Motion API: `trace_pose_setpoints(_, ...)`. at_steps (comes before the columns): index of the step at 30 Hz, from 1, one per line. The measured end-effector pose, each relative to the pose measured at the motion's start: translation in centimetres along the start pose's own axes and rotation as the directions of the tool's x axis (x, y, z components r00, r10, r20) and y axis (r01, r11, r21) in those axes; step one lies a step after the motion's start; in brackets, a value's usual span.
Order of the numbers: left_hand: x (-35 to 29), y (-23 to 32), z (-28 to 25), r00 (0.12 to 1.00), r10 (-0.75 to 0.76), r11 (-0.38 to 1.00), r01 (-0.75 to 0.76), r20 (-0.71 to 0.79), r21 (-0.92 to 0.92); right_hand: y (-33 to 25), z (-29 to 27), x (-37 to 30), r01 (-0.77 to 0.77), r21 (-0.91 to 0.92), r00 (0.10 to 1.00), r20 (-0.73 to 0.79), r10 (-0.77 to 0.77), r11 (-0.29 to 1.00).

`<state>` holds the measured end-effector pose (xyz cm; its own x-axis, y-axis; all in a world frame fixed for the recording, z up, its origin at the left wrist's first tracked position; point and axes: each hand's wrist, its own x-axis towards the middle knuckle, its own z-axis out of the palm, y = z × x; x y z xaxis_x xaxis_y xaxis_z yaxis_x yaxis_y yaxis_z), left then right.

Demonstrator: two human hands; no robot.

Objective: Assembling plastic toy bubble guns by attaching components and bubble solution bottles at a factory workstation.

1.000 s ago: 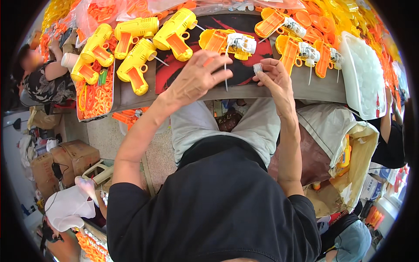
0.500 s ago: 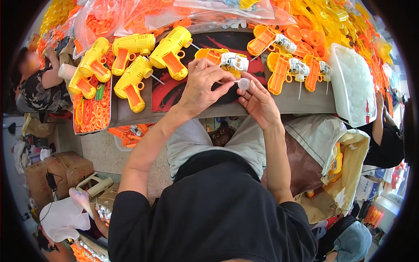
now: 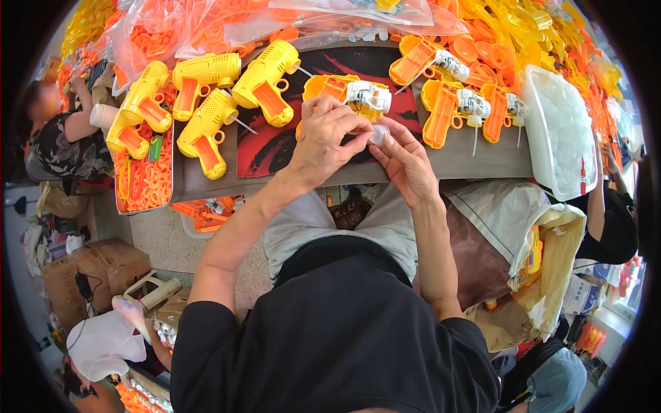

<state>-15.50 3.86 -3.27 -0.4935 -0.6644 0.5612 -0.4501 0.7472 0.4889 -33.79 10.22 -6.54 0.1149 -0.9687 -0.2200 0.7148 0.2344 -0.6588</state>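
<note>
Over the table's front edge, both my hands meet at a small clear round plastic cap (image 3: 379, 133). My right hand (image 3: 407, 160) holds it between thumb and fingers. My left hand (image 3: 323, 141) is closed in a pinch at the cap's left edge; its fingertips partly hide what they grip. Just beyond lies an opened yellow toy gun half (image 3: 318, 87) with an orange grip and a white mechanism (image 3: 368, 96) inside. My left hand covers part of this half. It rests on a black and red mat (image 3: 265, 148).
Several closed yellow toy guns (image 3: 206, 127) lie at the left, beside a box of small orange parts (image 3: 147, 186). Open gun halves (image 3: 441, 113) lie at the right, next to a white tub of translucent parts (image 3: 561, 138). Bagged orange parts (image 3: 227, 24) and yellow parts (image 3: 509, 31) pile up behind.
The cap has shifted slightly left and turned between my fingers. My left fingertips have come closer to it; a thin white stem seen earlier between them is now hidden.
</note>
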Motion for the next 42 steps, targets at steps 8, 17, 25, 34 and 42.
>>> trace_pose_setpoints(8,-1.3,1.9,-1.2,1.0,-0.016,0.996,0.016,-0.005,0.083,-0.1,3.5,-1.7,0.311,-0.498,0.94,0.036,-0.339,0.81)
trace_pose_setpoints(17,-2.6,2.3,0.2,0.993,0.031,0.979,-0.007,-0.115,0.203,0.8,4.7,-1.2,0.291,-0.888,0.796,0.018,-0.605,0.356)
trace_pose_setpoints(25,-0.7,1.7,-0.8,0.991,0.08,0.931,-0.037,-0.105,0.363,1.3,5.3,-1.8,0.447,-0.867,0.674,0.163,-0.72,0.222)
trace_pose_setpoints(34,-1.9,-0.9,-2.4,0.989,-0.147,0.989,0.146,0.035,0.04,-2.9,3.1,1.7,0.397,-0.918,0.632,0.276,-0.724,-0.003)
trace_pose_setpoints(42,-2.5,0.1,-3.4,0.952,-0.278,0.906,0.303,0.126,-0.296,-6.3,4.5,7.4,0.24,-0.934,0.91,0.312,-0.272,-0.264)
